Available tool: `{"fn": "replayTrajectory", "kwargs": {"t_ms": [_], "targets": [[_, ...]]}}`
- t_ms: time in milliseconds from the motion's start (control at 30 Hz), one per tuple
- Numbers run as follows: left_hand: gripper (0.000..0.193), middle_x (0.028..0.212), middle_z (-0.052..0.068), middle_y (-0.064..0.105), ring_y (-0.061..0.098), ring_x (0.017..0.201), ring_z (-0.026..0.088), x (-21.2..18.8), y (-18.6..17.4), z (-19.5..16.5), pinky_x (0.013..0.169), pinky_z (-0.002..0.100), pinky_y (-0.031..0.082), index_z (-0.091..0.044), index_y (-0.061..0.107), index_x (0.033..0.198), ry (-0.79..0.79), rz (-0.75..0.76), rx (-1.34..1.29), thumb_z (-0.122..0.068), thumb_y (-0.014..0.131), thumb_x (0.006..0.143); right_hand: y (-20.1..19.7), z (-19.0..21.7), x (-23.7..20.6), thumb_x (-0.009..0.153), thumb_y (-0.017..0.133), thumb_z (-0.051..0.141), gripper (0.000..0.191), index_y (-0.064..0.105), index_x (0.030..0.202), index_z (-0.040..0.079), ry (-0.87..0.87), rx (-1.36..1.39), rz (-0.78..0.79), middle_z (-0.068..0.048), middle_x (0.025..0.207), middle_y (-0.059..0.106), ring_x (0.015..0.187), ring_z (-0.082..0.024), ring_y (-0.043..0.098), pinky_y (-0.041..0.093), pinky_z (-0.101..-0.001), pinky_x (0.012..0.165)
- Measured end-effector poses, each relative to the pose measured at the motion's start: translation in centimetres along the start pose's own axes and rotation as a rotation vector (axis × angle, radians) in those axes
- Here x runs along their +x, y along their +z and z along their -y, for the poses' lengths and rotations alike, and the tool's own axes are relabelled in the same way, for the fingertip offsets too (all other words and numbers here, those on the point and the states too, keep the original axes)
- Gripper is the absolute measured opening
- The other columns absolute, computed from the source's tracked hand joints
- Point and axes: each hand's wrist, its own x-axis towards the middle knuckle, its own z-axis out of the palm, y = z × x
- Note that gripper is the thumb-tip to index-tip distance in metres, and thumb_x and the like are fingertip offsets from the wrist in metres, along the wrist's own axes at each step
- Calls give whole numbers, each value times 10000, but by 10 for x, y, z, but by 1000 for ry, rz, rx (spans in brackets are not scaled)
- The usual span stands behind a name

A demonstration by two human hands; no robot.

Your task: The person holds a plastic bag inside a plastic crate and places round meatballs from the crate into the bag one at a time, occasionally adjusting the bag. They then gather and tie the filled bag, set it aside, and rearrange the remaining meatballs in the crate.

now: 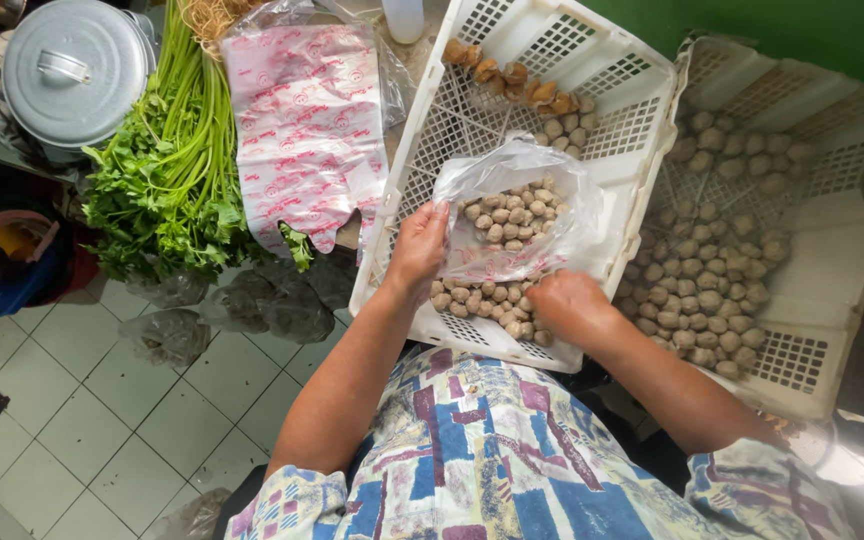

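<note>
A clear plastic bag (552, 190) partly filled with small beige balls rests in a white perforated plastic crate (642, 110). My left hand (418, 248) grips the bag's left edge and holds it open. My right hand (564, 305) lies closed over the loose beige balls (482, 298) at the crate's near edge, just below the bag; I cannot see what is inside its fingers. Several browner balls (512, 80) lie at the crate's far side.
A second white crate (832, 260) to the right holds many more balls. Left of the crates lie a stack of pink-printed plastic bags (307, 125), a bunch of leafy green stalks (167, 160) and a grey lidded pot (74, 65). Filled clear bags (252, 305) sit on the tiled floor.
</note>
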Motion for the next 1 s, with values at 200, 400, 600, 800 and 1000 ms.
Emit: {"fn": "replayTrajectory", "kwargs": {"t_ms": [200,400,600,800,1000], "targets": [[237,663,-106,420,327,528,16,-6,0,-5,446,220,249,-117,609,965,46,-4,39,-285,518,1105,-6,17,-2,885,586,139,114,696,914,141,46,7,54,-92,831,720,821,-281,723,583,-422,676],[255,676,-104,464,370,571,11,-17,-7,-10,499,204,297,-118,662,978,85,41,43,-283,496,1079,-72,31,5,835,699,146,379,664,1204,69,7,699,-185,-151,932,707,799,-298,707,594,-390,704],[267,703,-94,438,348,602,25,-23,-31,-8,516,224,284,-96,606,919,105,76,27,-266,514,1102,-70,67,13,894,702,171,254,675,1121,61,216,715,-331,-152,997,700,897,-285,727,582,-390,802],[230,683,-93,418,345,576,33,-27,-48,-14,503,231,281,-117,615,958,-13,109,-83,-270,493,1079,-26,100,20,849,691,172,329,713,1176,139,79,550,255,-117,1112,729,1048,-328,681,534,-433,916],[249,697,-83,440,353,577,41,-33,-62,-28,498,234,284,-82,617,991,-57,134,-68,-276,493,1086,-19,115,47,844,625,91,400,684,1237,133,-1,659,268,-115,1202,707,1123,-324,644,498,-417,965]]}}
